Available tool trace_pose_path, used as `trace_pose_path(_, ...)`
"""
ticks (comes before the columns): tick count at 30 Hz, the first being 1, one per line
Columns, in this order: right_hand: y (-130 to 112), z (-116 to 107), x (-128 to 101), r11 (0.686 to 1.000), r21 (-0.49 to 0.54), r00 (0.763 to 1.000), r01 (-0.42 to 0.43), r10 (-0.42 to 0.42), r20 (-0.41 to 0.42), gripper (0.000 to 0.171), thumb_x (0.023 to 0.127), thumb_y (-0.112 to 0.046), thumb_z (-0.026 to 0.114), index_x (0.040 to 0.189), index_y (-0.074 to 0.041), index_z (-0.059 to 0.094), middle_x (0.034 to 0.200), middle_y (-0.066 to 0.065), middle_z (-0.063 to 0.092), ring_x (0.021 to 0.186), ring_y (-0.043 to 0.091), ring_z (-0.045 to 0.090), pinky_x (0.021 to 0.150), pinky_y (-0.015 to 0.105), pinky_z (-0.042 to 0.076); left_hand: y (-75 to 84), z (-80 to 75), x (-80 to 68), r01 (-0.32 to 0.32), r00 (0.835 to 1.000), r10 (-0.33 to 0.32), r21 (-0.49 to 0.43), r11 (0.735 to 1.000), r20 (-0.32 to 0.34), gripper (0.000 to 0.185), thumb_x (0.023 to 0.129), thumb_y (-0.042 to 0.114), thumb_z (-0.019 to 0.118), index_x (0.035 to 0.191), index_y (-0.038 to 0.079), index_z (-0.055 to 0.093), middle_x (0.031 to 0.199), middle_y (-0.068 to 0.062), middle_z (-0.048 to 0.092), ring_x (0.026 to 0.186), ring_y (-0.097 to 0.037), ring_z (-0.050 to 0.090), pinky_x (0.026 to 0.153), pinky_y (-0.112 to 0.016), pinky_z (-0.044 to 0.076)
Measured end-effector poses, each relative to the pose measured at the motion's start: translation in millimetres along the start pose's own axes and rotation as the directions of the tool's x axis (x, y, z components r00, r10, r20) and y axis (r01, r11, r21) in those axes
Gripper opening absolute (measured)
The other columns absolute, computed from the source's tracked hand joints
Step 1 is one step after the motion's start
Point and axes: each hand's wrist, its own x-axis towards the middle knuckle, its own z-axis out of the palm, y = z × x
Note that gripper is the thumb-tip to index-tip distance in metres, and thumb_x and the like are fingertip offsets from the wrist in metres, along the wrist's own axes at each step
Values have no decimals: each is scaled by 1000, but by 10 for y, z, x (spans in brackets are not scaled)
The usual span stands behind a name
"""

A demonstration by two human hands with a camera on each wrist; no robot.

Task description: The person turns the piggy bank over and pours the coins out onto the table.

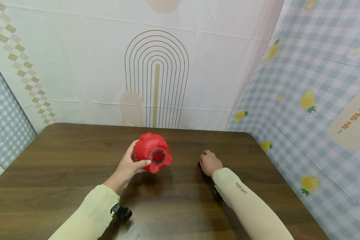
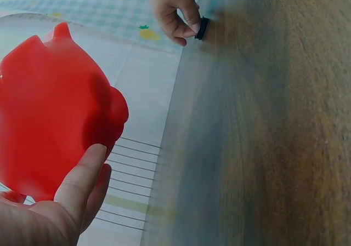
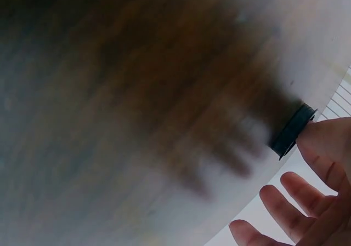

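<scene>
My left hand (image 1: 127,170) grips a red piggy bank (image 1: 148,146) above the table, tilted so that its underside, with stubby feet and a round dark-rimmed hole, faces the head camera. In the left wrist view the thumb presses on the smooth red side (image 2: 49,120). To the right, my right hand (image 1: 210,163) pinches a small black round stopper (image 3: 293,131) between thumb and a finger hidden from view. The other fingers (image 3: 285,210) are spread apart from it. From the left wrist view, the stopper (image 2: 202,28) is close to the tabletop; whether it touches cannot be told.
The dark wooden table (image 1: 78,150) has rounded far corners. A white patterned cloth (image 1: 213,83) hangs behind it, and a blue checked cloth (image 1: 303,133) runs along the right side. Black wrist cameras (image 1: 121,212) are strapped to the sleeves.
</scene>
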Motion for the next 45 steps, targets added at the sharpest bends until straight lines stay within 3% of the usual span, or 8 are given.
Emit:
trace_pose_path(12,24,-11,-24,1000,14,1000,-6,6,9,19,95,-10,56,76,-12,58,131,19,50,119,38,51,73,43,50,13,10,-15,-7,1000,8,-18,1000,20,82,84,3,66,150,21,21,139,-18,38,119,-32,45,82,-36,56)
trace_pose_path(16,37,-21,-30,1000,25,1000,-9,9,11,15,95,-12,59,80,-12,60,130,18,51,117,37,51,71,43,50,6,15,-14,-15,999,15,-15,1000,34,82,84,1,66,150,20,21,139,-19,38,117,-32,47,82,-38,56)
trace_pose_path(23,60,-40,1,999,42,1000,-12,13,-11,7,94,-14,62,89,-10,65,130,18,51,117,36,51,79,45,51,-8,19,-10,-12,999,13,-27,1000,44,83,83,-1,66,150,20,21,141,-18,36,118,-33,46,82,-40,56)
trace_pose_path(35,-46,-126,40,985,172,998,-6,18,-66,14,94,-18,60,101,-8,67,127,17,54,113,32,55,86,46,50,-18,20,-5,-19,998,22,-55,998,55,85,82,-4,67,150,21,22,142,-17,34,118,-35,46,79,-41,57)
trace_pose_path(45,-219,-245,35,928,372,998,36,-14,-61,15,96,-18,59,105,-8,66,132,18,52,112,31,57,91,46,48,-34,-7,-2,-31,997,34,-44,999,67,86,81,-4,68,149,21,23,143,-15,33,119,-37,46,78,-41,57)
